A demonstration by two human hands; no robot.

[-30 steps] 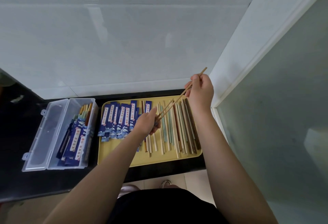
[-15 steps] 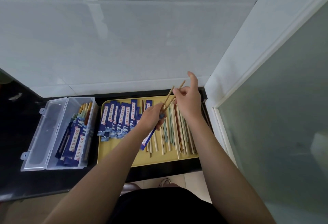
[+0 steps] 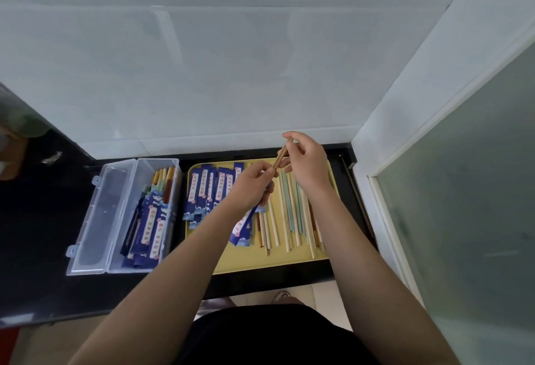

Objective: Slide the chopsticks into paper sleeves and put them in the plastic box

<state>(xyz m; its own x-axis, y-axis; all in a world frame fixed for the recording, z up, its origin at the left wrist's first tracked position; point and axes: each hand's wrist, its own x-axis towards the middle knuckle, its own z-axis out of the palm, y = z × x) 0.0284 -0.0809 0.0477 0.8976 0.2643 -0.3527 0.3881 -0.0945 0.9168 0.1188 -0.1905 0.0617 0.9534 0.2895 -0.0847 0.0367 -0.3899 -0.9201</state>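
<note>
On the left of the black bench [image 3: 43,234] sits a clear plastic box [image 3: 95,220] with its lid folded open to the left. Its right compartment holds sleeved chopsticks [image 3: 153,220], blue wrappers toward the near end and bare coloured tips toward the wall. Just right of the box lies a yellow tray [image 3: 260,260]. A row of empty blue paper sleeves [image 3: 202,191] fills the tray's left part. The left hand [image 3: 252,188] hovers over the tray's middle, fingers curled round one blue paper sleeve [image 3: 243,227] that slants down toward the near edge. A pair of wooden chopsticks [image 3: 280,157] enters the top of that sleeve at the left fingertips and rises toward the wall. The right hand [image 3: 307,165] pinches the chopsticks' upper end between thumb and forefinger, its other fingers loosely bent. The two hands are close together, almost touching. Beneath the right wrist, loose chopsticks [image 3: 289,214] in cream, pale green and brown lie side by side on the tray's right part.
</note>
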